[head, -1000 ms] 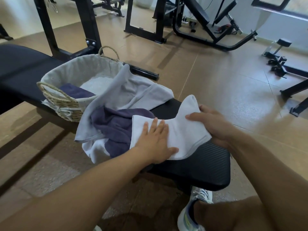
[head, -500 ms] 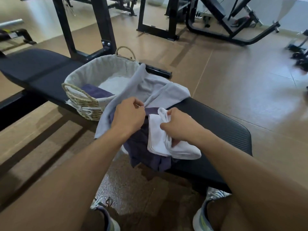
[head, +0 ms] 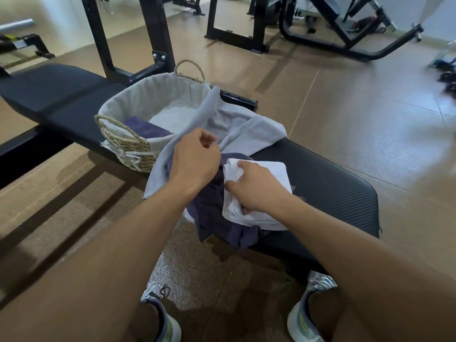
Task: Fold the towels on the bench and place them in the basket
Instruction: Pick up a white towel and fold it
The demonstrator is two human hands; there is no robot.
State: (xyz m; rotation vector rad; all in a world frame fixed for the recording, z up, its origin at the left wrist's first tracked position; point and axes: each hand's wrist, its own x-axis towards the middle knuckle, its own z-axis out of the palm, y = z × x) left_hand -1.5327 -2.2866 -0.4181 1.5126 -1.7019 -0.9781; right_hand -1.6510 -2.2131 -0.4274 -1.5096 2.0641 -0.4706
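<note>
**Inspector A:** Right hand [head: 256, 187]?

**Inspector B:** Fingers curled round the folded white towel [head: 264, 193], thumb tucked into its layers. The towel rests on the black padded tabletop [head: 333, 183], partly over a dark purple towel [head: 217, 218] whose edge hangs off the near side.

**Inspector A:** Left hand [head: 195, 160]?

**Inspector B:** Fingers bent inward above the purple towel, at the pale grey towel [head: 246, 129]. Whether they pinch cloth, I cannot tell.

**Inspector A:** The grey towel's position?

**Inspector B:** Draped from the basket [head: 128, 146] rim across the tabletop.

**Inspector A:** Basket contents?

**Inspector B:** Wicker, cloth-lined, standing on the tabletop left of the hands. A folded purple towel [head: 145, 128] lies inside, against the near wall.
</note>
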